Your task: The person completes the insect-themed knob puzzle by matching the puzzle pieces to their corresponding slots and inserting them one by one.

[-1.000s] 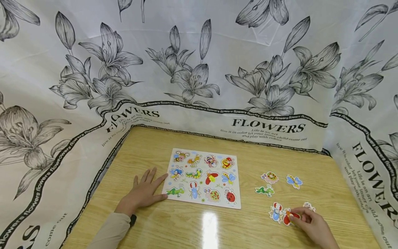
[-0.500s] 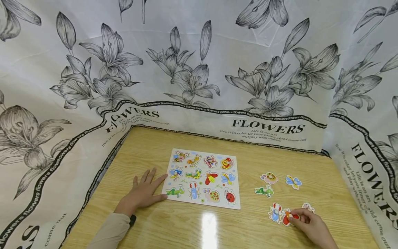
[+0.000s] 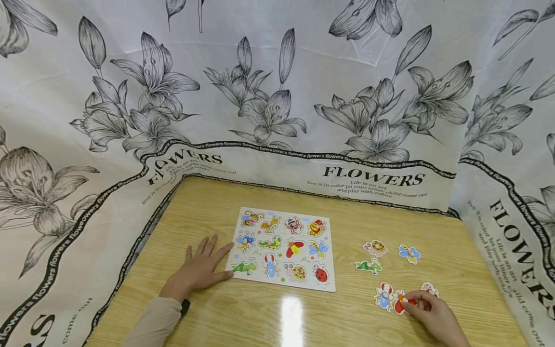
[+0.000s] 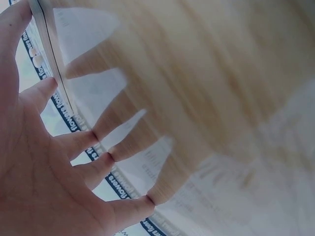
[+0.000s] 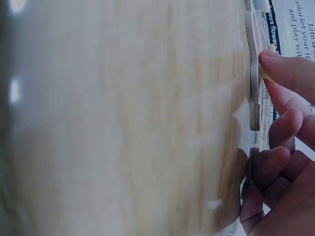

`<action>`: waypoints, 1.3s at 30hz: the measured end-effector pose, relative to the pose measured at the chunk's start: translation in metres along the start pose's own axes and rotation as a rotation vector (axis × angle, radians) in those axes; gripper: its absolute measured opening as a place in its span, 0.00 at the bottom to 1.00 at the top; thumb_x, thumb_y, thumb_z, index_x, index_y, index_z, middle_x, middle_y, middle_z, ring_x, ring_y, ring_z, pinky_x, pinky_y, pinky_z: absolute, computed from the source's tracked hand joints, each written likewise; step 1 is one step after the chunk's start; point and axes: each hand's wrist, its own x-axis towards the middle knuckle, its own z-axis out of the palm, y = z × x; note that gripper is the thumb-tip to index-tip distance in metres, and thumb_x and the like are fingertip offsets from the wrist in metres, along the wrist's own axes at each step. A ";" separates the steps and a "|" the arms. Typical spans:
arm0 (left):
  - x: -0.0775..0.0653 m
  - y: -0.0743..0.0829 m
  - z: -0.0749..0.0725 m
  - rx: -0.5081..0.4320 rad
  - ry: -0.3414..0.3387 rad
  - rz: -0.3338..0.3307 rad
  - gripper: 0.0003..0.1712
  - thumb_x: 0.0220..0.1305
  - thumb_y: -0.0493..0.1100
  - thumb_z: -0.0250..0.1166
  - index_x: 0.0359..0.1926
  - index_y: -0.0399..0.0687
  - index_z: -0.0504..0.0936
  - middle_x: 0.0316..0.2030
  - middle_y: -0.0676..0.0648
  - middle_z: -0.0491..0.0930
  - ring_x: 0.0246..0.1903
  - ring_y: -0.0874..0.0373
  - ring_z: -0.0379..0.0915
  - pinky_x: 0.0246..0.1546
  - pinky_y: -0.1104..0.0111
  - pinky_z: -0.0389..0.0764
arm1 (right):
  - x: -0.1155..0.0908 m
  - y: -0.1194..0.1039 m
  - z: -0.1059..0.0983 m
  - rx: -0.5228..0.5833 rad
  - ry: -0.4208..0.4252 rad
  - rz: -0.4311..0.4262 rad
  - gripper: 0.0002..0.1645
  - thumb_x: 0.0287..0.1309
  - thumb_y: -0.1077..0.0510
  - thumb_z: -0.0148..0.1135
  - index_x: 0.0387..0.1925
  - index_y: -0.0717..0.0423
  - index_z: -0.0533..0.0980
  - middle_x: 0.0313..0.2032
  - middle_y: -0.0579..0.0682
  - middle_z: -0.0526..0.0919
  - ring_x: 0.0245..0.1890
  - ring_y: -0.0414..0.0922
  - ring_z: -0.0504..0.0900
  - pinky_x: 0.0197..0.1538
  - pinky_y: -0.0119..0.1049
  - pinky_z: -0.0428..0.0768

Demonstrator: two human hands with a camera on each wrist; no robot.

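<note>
With thumb and index finger, my right hand (image 3: 437, 315) pinches the knob of a red-winged beetle puzzle piece (image 3: 398, 307). In the right wrist view that thin piece (image 5: 254, 69) appears edge-on at the table surface, the fingertips on its small knob. A blue stag beetle piece (image 3: 384, 296) lies against its left side. Behind the hand a pale piece (image 3: 429, 288) is partly covered. My left hand (image 3: 197, 270) rests on the table, fingers spread, index fingertip and thumb touching the left edge of the insect puzzle board (image 3: 284, 229).
Left of the right hand and farther back lie a snail piece (image 3: 376, 247), a green grasshopper piece (image 3: 369, 266) and a blue-winged bee piece (image 3: 409, 253). A white flower-printed curtain (image 3: 277, 164) borders the wooden table (image 3: 208, 197) at the back and sides.
Almost nothing moves. The right hand stays on the red-winged beetle piece, and the left hand keeps its place at the board; the head view shifts very slightly.
</note>
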 end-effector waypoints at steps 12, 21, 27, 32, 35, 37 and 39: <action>0.001 0.000 0.000 0.003 0.000 -0.001 0.47 0.64 0.70 0.61 0.78 0.63 0.57 0.77 0.34 0.42 0.75 0.32 0.35 0.61 0.25 0.38 | 0.002 -0.002 -0.001 -0.007 0.031 -0.042 0.14 0.60 0.56 0.71 0.42 0.64 0.84 0.24 0.45 0.69 0.23 0.37 0.65 0.26 0.33 0.64; 0.002 -0.003 0.002 0.007 -0.008 -0.006 0.48 0.64 0.71 0.61 0.79 0.64 0.56 0.78 0.35 0.42 0.75 0.33 0.34 0.61 0.26 0.37 | 0.009 -0.023 0.001 0.013 0.007 -0.033 0.17 0.61 0.52 0.71 0.43 0.62 0.83 0.26 0.45 0.71 0.25 0.37 0.66 0.27 0.32 0.66; 0.003 -0.004 0.003 0.008 -0.012 -0.009 0.48 0.63 0.72 0.60 0.79 0.64 0.56 0.78 0.36 0.41 0.75 0.33 0.34 0.62 0.26 0.37 | 0.017 -0.037 0.011 0.070 0.033 -0.107 0.12 0.60 0.56 0.72 0.40 0.61 0.83 0.23 0.43 0.69 0.23 0.35 0.66 0.25 0.31 0.66; 0.003 -0.004 0.004 0.006 -0.008 -0.008 0.48 0.63 0.72 0.60 0.79 0.64 0.57 0.78 0.36 0.41 0.75 0.33 0.34 0.61 0.26 0.37 | 0.026 -0.049 0.018 0.115 -0.006 -0.097 0.16 0.61 0.53 0.71 0.42 0.61 0.82 0.24 0.44 0.69 0.22 0.36 0.66 0.24 0.31 0.66; 0.003 -0.005 0.005 0.010 -0.007 -0.012 0.48 0.63 0.72 0.60 0.78 0.65 0.57 0.78 0.36 0.41 0.75 0.33 0.35 0.61 0.26 0.38 | 0.031 -0.056 0.022 0.145 -0.040 -0.087 0.18 0.61 0.52 0.71 0.44 0.62 0.82 0.24 0.45 0.69 0.20 0.36 0.66 0.23 0.31 0.67; 0.003 -0.005 0.005 0.013 -0.006 -0.015 0.48 0.63 0.72 0.60 0.78 0.65 0.57 0.78 0.36 0.41 0.75 0.33 0.35 0.61 0.25 0.38 | 0.035 -0.061 0.024 0.169 -0.064 -0.095 0.18 0.62 0.52 0.71 0.45 0.63 0.81 0.24 0.46 0.68 0.19 0.37 0.65 0.21 0.31 0.68; 0.004 -0.005 0.006 0.013 -0.006 -0.017 0.48 0.63 0.72 0.60 0.78 0.65 0.57 0.78 0.36 0.41 0.75 0.33 0.35 0.61 0.25 0.38 | 0.039 -0.068 0.027 0.198 -0.081 -0.110 0.18 0.62 0.53 0.71 0.45 0.64 0.81 0.24 0.46 0.68 0.18 0.36 0.65 0.21 0.31 0.69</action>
